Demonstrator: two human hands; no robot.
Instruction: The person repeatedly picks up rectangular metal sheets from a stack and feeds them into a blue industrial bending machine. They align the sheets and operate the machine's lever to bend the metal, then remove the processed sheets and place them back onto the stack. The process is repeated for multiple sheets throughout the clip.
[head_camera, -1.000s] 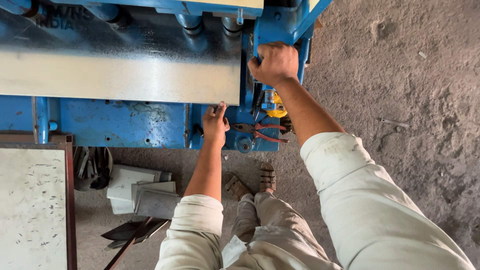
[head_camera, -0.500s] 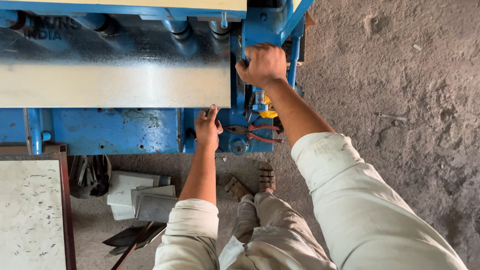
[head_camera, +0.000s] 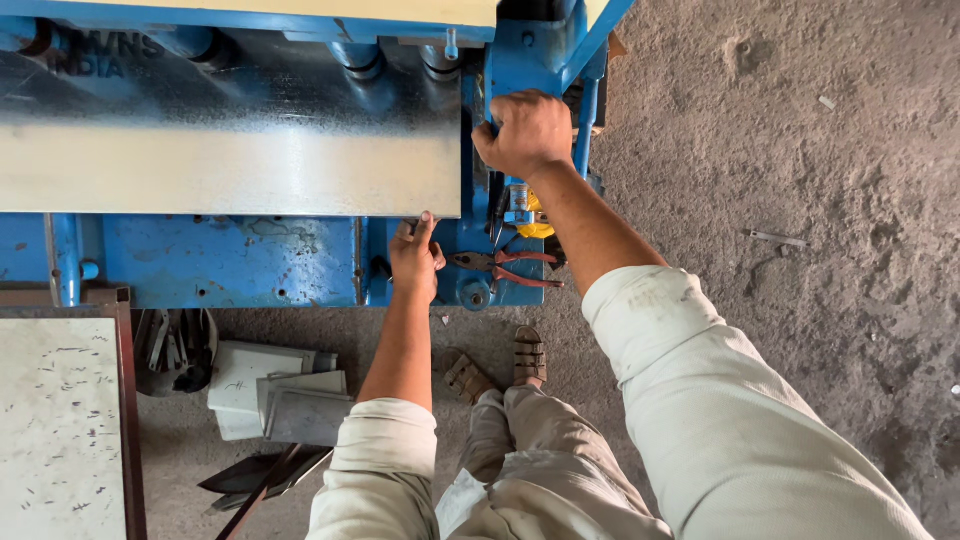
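The person stands over a blue machine (head_camera: 250, 255) that fills the upper left of the frame, both arms stretched forward with pale sleeves rolled up above the elbows; the right hand (head_camera: 525, 135), upper centre, is curled into a fist around a part of the machine's blue upright frame (head_camera: 530, 55), knuckles up and wrist straight, the forearm running down and to the right; what exactly lies inside that fist is hidden by the fingers; the left hand (head_camera: 415, 260), lower and just left of centre, reaches up to the near right corner of a shiny metal sheet (head_camera: 230, 165) that lies flat across the machine, its fingertips pinching the sheet's lower edge, the arm nearly straight and vertical in the frame; the two hands are apart, the right one higher; red-handled pliers (head_camera: 505, 268) rest on the machine just right of the left hand; below, sandalled feet (head_camera: 500, 365) stand on the gritty grey floor (head_camera: 800, 200); a stack of small metal offcuts (head_camera: 285, 400) lies on the floor at lower left, beside a pale board (head_camera: 55, 430) in a dark frame at the left edge.
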